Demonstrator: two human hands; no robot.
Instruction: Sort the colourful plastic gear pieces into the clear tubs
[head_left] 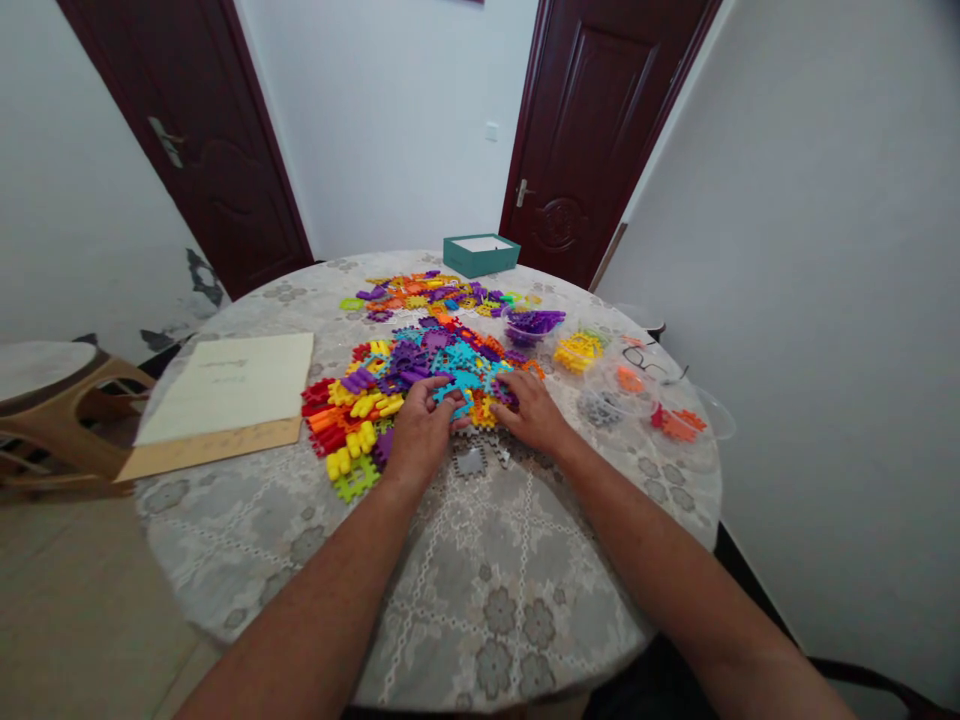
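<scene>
A heap of toothed plastic building pieces (409, 355) in purple, light blue, yellow, red and orange lies on the round table. At its near edge my left hand (424, 425) is closed, thumb and fingers around a light blue gear-shaped piece (454, 403). My right hand (534, 412) rests at the heap's right side, thumb and index finger apart, beside purple and orange pieces (482, 408). Grey pieces (471, 460) lie flat on the cloth between my wrists. Stacked yellow pieces (351, 452) and a lime-green square piece (358, 480) are left of my left hand.
Clear tubs with purple (534, 322), yellow (578, 350), grey (600, 407) and orange-red pieces (681, 424) stand at the right, near eyeglasses (656, 365). A green box (481, 260) sits at the back. Paper on a board (225, 385) lies left, near a wooden stool (67, 420).
</scene>
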